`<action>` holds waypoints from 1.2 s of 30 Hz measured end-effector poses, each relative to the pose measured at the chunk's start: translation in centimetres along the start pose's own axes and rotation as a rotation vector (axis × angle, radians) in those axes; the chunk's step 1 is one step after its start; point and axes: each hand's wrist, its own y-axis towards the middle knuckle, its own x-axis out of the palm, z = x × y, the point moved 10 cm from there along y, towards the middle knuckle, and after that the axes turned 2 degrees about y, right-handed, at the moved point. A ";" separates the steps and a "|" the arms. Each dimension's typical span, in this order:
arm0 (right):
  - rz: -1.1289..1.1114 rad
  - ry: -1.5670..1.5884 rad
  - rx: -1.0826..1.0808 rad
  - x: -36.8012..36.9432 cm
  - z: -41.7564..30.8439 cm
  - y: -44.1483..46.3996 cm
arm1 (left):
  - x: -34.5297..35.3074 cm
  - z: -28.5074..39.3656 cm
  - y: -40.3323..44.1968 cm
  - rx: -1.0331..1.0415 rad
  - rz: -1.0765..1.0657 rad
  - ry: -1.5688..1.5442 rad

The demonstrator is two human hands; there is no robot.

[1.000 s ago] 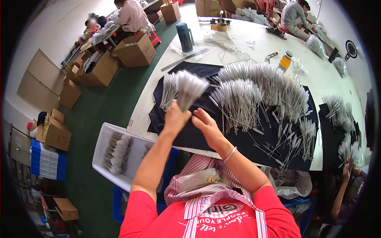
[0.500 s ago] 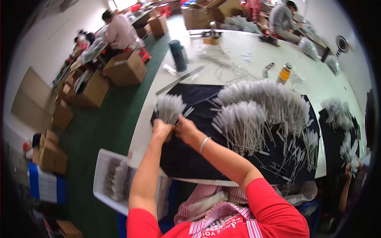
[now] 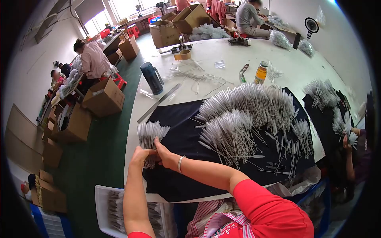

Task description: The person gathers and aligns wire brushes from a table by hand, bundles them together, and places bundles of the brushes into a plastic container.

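Observation:
Near the left side of the table, a bundle of thin wire straw brushes (image 3: 149,133) stands with white bristle ends up and wire ends down. My left hand (image 3: 139,156) is closed round its lower left side. My right hand (image 3: 166,156) presses against its right side, fingers along the wires; some fingertips are hidden. To the right lies a large heap of straw brushes (image 3: 250,101), with a smaller pile (image 3: 228,133) in front. Loose brushes and small scissors (image 3: 274,165) lie on the dark cloth (image 3: 184,174).
A steel ruler (image 3: 158,103), a dark flask (image 3: 152,78), a tape roll (image 3: 185,54) and an orange bottle (image 3: 260,73) stand or lie on the white table. A white bin (image 3: 104,210) holding brushes is below the left edge. Another person's hand (image 3: 346,143) holds brushes at right.
Both hands and the bundle have come lower and left in the view, with the bundle now upright between them. The camera has tilted up, showing more of the room.

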 end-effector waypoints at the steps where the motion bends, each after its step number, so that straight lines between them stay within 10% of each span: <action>1: -0.036 -0.042 -0.009 0.3 0.0 -0.1 | -0.1 -1.1 1.1 -0.003 -0.041 -0.063; 13: -0.221 -0.269 -0.457 5.0 -4.6 -7.0 | -3.7 3.3 -4.6 0.486 0.466 0.043; 20: -0.329 -0.341 -0.762 7.4 -6.1 -14.6 | 0.0 6.2 -11.9 0.535 0.200 -0.650; 25: 0.267 -1.200 -1.456 7.4 -7.4 -24.5 | 5.9 5.6 -14.7 0.484 -0.201 -0.872; 36: 0.007 -1.469 -1.470 10.4 -7.0 -29.7 | 13.0 5.5 -15.9 0.469 -0.453 -1.710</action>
